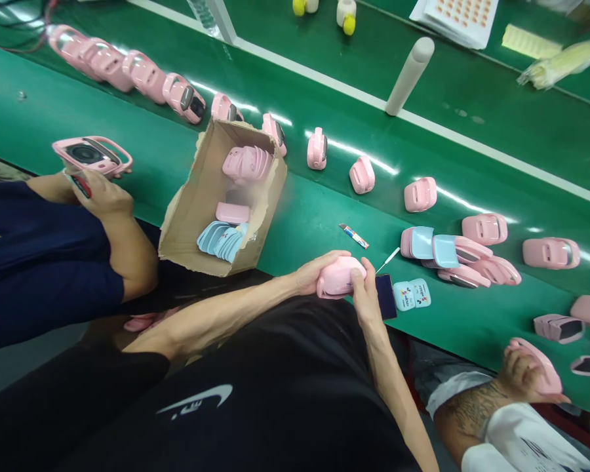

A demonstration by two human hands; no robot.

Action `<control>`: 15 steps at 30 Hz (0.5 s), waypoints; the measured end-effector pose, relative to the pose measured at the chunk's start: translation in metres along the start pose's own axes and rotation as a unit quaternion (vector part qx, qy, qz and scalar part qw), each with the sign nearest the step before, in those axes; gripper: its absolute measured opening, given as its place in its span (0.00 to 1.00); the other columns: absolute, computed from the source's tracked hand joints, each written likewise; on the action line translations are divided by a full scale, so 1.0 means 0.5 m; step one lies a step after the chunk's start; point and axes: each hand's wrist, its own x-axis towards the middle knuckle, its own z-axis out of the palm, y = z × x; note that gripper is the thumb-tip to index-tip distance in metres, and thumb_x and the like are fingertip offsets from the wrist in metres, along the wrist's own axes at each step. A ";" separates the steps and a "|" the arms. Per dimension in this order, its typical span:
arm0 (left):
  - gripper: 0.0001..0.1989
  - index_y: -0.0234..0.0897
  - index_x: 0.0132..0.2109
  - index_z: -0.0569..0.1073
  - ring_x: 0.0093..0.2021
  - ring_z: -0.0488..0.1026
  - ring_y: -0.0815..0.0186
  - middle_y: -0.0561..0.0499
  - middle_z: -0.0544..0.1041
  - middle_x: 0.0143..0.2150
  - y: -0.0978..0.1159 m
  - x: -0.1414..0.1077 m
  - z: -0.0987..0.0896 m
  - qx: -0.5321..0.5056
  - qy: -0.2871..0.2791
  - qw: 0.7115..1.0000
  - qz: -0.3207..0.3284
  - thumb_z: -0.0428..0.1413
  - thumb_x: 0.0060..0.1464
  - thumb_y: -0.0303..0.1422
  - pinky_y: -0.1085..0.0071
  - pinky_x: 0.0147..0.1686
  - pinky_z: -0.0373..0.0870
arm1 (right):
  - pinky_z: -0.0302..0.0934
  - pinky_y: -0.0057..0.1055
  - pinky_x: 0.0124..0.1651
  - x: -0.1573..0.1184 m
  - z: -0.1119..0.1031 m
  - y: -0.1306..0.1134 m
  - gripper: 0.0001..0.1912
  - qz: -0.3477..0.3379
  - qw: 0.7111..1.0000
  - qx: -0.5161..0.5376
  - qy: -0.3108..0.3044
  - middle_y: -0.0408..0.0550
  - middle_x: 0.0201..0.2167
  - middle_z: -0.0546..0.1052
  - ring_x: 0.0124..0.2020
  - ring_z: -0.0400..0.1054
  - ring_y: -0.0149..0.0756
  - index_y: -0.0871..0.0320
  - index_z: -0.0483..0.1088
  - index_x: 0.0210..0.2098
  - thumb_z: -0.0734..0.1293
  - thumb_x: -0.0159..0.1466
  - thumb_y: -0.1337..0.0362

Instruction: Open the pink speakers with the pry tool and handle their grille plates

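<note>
Holding 1 pink casing [338, 275], the left hand [311, 275] and right hand [366, 292] partly hide its sides.

White post [410, 75] stands at white divider line [319, 75]; printed sheets [459, 21] lie near pale-yellow strip [530, 42]; dark cables [19, 23] cross upper-left corner.

Free passage extends forward from the left hand [311, 275] across the green bench [305, 226], between the cardboard box [199, 187] and the slim multicoloured item [354, 236]. The box wall obstructs travel to the left. Rightward of the right hand [366, 292], the white stick [388, 260] and the stack of pink parts [465, 249] restrict access. Beyond, the spaced row of pink housings [362, 175] leaves gaps between units
</note>
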 end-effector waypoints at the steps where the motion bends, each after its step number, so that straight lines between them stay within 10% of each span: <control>1: 0.29 0.38 0.58 0.77 0.45 0.81 0.56 0.42 0.82 0.53 -0.001 -0.006 0.007 0.001 0.002 1.000 0.024 0.71 0.55 0.48 0.59 0.48 0.78 | 0.66 0.59 0.71 -0.015 -0.002 -0.012 0.38 0.020 1.000 0.000 0.003 0.56 0.70 0.71 0.75 0.63 0.56 0.49 0.64 0.71 0.67 0.64 0.48; 5: 0.32 0.39 0.62 0.75 0.46 0.80 0.59 0.43 0.81 0.54 0.006 -0.026 0.027 0.011 -0.010 0.998 0.055 0.72 0.54 0.45 0.63 0.48 0.77 | 0.62 0.61 0.72 -0.054 -0.002 -0.064 0.54 0.059 0.998 -0.006 0.023 0.63 0.74 0.60 0.75 0.59 0.60 0.51 0.52 0.77 0.76 0.61 0.44; 15: 0.40 0.39 0.69 0.70 0.41 0.79 0.61 0.42 0.80 0.54 0.007 -0.030 0.043 0.075 -0.018 0.994 0.076 0.69 0.54 0.48 0.68 0.39 0.75 | 0.64 0.59 0.71 -0.056 -0.007 -0.065 0.46 0.032 0.997 0.066 0.032 0.58 0.72 0.62 0.74 0.60 0.56 0.48 0.60 0.72 0.79 0.60 0.48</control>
